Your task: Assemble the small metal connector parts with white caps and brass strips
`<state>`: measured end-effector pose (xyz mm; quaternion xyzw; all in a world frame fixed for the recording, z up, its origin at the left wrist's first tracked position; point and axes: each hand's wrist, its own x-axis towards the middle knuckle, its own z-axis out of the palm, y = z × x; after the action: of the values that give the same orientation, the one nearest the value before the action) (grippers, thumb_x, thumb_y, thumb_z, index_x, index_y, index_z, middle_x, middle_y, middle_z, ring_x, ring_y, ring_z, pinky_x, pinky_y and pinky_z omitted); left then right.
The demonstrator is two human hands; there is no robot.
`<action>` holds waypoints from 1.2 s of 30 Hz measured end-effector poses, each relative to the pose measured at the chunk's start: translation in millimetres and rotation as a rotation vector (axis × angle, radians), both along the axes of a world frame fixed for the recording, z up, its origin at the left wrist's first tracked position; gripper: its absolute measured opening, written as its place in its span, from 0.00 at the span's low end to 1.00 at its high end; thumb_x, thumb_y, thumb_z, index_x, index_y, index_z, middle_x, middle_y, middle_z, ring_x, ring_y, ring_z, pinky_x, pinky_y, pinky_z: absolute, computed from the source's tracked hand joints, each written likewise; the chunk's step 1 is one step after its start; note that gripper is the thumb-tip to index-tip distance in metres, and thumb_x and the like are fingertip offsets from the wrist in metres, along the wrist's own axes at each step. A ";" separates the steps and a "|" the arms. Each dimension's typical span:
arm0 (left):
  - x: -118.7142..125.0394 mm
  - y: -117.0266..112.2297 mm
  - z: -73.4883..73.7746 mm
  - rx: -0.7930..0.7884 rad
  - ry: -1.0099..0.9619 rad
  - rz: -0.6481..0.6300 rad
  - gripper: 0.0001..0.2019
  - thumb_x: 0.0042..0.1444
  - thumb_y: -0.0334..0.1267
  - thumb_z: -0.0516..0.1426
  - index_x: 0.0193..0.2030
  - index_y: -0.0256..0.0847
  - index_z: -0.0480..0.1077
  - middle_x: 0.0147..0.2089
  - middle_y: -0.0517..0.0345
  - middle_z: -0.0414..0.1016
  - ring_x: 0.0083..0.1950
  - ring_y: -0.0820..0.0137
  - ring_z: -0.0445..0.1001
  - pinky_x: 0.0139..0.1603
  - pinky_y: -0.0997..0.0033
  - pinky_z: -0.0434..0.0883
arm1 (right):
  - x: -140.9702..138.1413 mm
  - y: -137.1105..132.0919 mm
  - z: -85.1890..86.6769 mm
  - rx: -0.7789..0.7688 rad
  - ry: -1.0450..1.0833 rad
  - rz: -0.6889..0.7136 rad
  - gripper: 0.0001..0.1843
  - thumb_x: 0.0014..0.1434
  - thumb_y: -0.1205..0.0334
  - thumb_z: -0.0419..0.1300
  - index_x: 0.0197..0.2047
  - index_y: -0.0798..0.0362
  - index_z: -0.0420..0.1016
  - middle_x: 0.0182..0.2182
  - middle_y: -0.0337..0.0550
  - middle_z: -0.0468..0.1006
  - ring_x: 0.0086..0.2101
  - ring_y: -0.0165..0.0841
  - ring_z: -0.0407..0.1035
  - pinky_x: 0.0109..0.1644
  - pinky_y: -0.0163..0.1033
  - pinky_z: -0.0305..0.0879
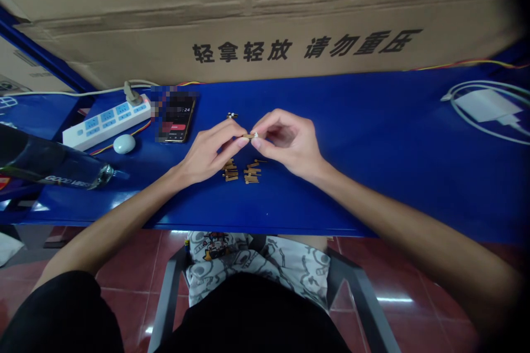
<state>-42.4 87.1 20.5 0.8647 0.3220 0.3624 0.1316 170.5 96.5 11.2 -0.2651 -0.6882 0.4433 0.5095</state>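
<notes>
Head view: left hand (209, 153) and right hand (290, 143) pinch a small tan-and-white piece (250, 135) together.

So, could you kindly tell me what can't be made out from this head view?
The small piece: mostly hidden by the left hand and right hand.
The phone: part of its screen is blurred out.
The brown pieces: too small to identify.
The bottle: cut off by the left edge.
</notes>
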 end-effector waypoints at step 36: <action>-2.1 9.3 -2.2 0.223 0.766 0.059 0.16 0.76 0.41 0.44 0.48 0.37 0.71 0.51 0.49 0.73 0.44 0.64 0.76 0.46 0.62 0.70 | 30.3 7.0 12.8 0.481 -1.081 0.121 0.11 0.70 0.64 0.55 0.42 0.53 0.80 0.38 0.46 0.77 0.38 0.38 0.71 0.42 0.42 0.63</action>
<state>-44.4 96.4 18.3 0.9367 0.3309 0.0501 -0.1032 200.8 103.5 24.0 -0.2906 -0.9451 0.1052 0.1065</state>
